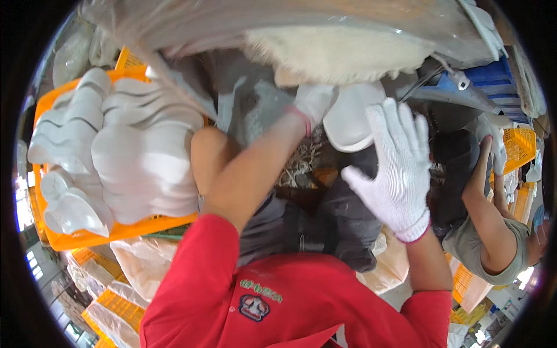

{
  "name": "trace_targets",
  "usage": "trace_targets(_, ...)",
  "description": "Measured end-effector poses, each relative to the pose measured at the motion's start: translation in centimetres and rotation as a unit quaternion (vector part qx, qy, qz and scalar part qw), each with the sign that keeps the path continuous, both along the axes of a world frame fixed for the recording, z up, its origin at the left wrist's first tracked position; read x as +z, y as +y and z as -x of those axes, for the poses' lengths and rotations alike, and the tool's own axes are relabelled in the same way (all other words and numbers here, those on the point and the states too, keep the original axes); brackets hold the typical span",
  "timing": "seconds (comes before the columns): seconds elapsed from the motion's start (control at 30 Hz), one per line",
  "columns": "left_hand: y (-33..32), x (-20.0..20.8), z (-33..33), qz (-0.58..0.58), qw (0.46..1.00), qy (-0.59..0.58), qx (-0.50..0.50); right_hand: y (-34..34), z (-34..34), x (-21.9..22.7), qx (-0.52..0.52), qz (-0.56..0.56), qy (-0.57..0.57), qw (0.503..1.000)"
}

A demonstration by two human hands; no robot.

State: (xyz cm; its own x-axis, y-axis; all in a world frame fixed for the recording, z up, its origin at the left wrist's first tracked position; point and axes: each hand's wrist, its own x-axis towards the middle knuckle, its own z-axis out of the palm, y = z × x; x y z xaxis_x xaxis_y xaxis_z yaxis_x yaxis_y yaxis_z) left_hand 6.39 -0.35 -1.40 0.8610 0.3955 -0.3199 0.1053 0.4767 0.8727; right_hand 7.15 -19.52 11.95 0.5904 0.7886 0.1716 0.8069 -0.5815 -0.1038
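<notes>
A smooth white sole-shaped piece (pixel 349 123) with a rounded near end is held below a hanging fleecy cream pad (pixel 342 55). My left hand (pixel 315 104), in a white knit glove, grips the piece's left edge; its fingertips are partly hidden. On the other side, my right hand (pixel 397 165), gloved too, is open with fingers stretched and thumb spread. It lies alongside the piece's right edge; whether it touches cannot be told.
An orange crate (pixel 69 239) at left is stacked with similar white pieces (pixel 142 165). White scraps (pixel 304 159) lie beneath my hands. A grey covered machine edge (pixel 191 23) spans the top. At right, another person (pixel 493 243) works beside a blue crate (pixel 493 84).
</notes>
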Motion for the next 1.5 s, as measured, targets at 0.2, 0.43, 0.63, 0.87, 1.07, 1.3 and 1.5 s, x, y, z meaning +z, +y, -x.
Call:
trace_targets(0.2, -0.7, -0.8, 6.0, 0.258, 0.964, -0.023, -0.053, -1.5, 1.6, -0.7, 0.228, 0.062, 0.048, 0.970)
trace_targets(0.43, 1.5, -0.8, 5.9, 0.468, 0.866, -0.176, 0.016, 2.4, 6.5, -6.1, 0.150, -0.189, -0.057, 0.969)
trace_targets(0.63, 2.9, -4.4, 2.9, 0.256, 0.962, -0.098, 0.005, 5.3, 6.8, -5.2, 0.074, -0.228, -0.047, 0.970)
trace_targets(0.87, -1.6, -4.3, 4.7, -0.254, 0.955, 0.054, 0.145, 9.5, 3.9, -2.4, 0.067, -0.046, -0.145, 0.986)
trace_targets(1.07, 0.4, -3.4, 4.4, 0.311, 0.947, -0.077, -0.030, 6.1, 5.3, 0.5, -0.071, -0.114, 0.571, 0.810)
trace_targets(1.3, 2.3, 1.4, 4.2, 0.450, 0.881, -0.142, 0.013, 8.7, 3.7, -0.9, -0.076, -0.165, 0.681, 0.709)
trace_targets(1.5, -0.7, -0.8, 4.9, 0.452, 0.888, -0.013, 0.083, 3.9, 10.6, -1.3, -0.038, -0.102, 0.211, 0.971)
